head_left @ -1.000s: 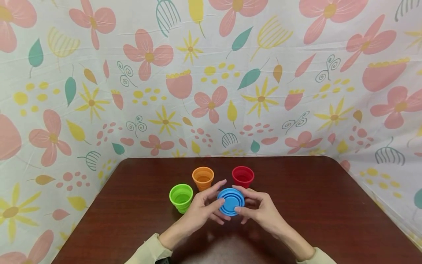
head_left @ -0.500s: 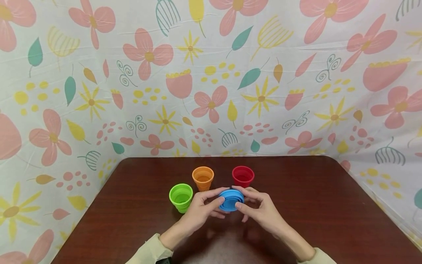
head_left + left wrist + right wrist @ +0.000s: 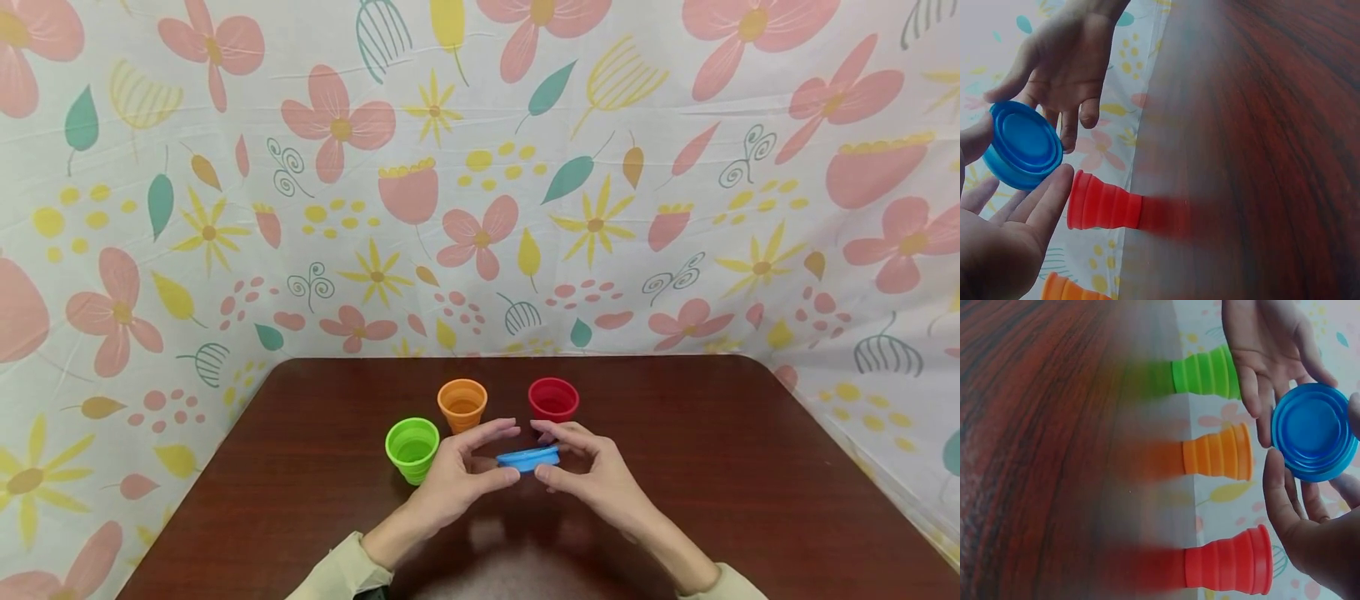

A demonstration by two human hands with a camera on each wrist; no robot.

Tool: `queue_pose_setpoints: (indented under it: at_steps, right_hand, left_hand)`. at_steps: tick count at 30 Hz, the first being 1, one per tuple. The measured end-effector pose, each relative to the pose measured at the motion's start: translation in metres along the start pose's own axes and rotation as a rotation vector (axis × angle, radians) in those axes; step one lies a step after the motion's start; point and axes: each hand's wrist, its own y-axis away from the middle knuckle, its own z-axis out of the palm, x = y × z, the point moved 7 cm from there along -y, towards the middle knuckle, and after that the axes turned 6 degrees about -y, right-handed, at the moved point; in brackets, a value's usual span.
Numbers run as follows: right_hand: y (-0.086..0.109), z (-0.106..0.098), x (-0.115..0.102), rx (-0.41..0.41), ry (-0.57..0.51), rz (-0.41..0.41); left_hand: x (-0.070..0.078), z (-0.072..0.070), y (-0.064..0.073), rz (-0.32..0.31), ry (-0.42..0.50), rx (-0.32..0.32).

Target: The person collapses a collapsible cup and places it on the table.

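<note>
Left hand and right hand raised over the counter, meeting at one blue cup; each pinches its edge, thumb on the near side, fingertips at the rim, remaining fingers bowed loosely forward. Cup is squashed flat into a thick round disc, nested rings stepping inward to a smooth circular middle. Seen from the wearer's eye level it shows almost edge-on, a thin blue band tilted a little higher at its right end. Rubbery look, soft sheen; held well clear of the wood. Three similar ones stand upright, drawn out tall: green cup just beside the left hand on its outer side, orange cup beyond that same hand, red cup just past the right fingertips. Each has a thick rounded lip and stacked segments narrowing in steps toward the base. Counter is dark reddish-brown grain, polished, far corners rounded, blurred cup colours mirrored in it at low angle. Pale sleeves at the wrists; sliver of dark band under the left cuff. Behind, a white sheet printed with pink blooms, yellow star-flowers, teal leaves; faint creases in the cloth.
</note>
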Motion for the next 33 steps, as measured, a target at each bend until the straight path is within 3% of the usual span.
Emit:
queue_pose_setpoints:
  at_steps: [3, 11, 23, 33]
  right_hand:
    - [0.001, -0.001, -0.001, 0.007, 0.01, 0.0]
    - [0.001, 0.0, -0.003, -0.05, -0.08, -0.054]
    - [-0.001, 0.001, -0.002, -0.108, -0.134, -0.101]
    - [-0.003, 0.004, -0.002, -0.143, -0.068, -0.101]
  left_hand:
    - [0.001, 0.0, 0.001, 0.002, -0.014, 0.001]
    - [0.001, 0.002, -0.001, -0.026, 0.08, -0.013]
    - [-0.008, 0.01, -0.001, -0.141, 0.085, -0.065]
    - [-0.008, 0.014, -0.002, -0.075, 0.157, -0.077]
